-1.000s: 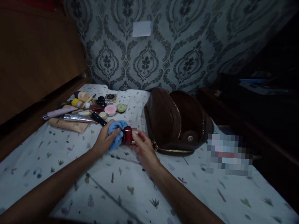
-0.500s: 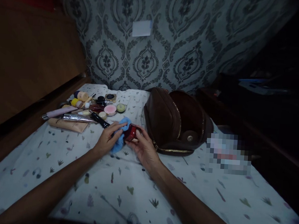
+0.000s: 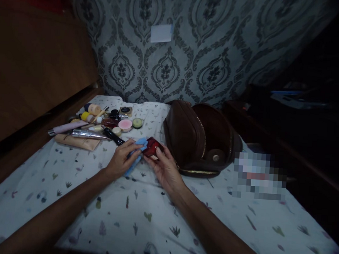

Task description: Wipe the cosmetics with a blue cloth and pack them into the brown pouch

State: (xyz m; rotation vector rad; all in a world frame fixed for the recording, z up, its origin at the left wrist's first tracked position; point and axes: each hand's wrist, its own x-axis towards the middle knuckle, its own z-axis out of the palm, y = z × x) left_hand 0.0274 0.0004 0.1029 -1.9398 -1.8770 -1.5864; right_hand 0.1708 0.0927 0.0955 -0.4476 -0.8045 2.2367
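My left hand (image 3: pixel 122 158) grips a small blue cloth (image 3: pixel 137 148) and presses it against a small dark red container (image 3: pixel 153 146). My right hand (image 3: pixel 163 167) holds that red container from below and the right, fingers curled round it. Both hands hover just above the white patterned sheet (image 3: pixel 140 214), left of a brown leather bag (image 3: pixel 199 138).
Several cosmetics (image 3: pixel 100 124) lie in a cluster at the back left: tubes, round pots, a compact, a black stick. A wooden board (image 3: pixel 30 74) rises along the left. Patterned wallpaper (image 3: pixel 168 65) stands behind. Dark furniture fills the right side.
The red container has been turned and tilted in my right hand, now lying flatter. The blue cloth has slid across it, with my left fingers stretched further over it.
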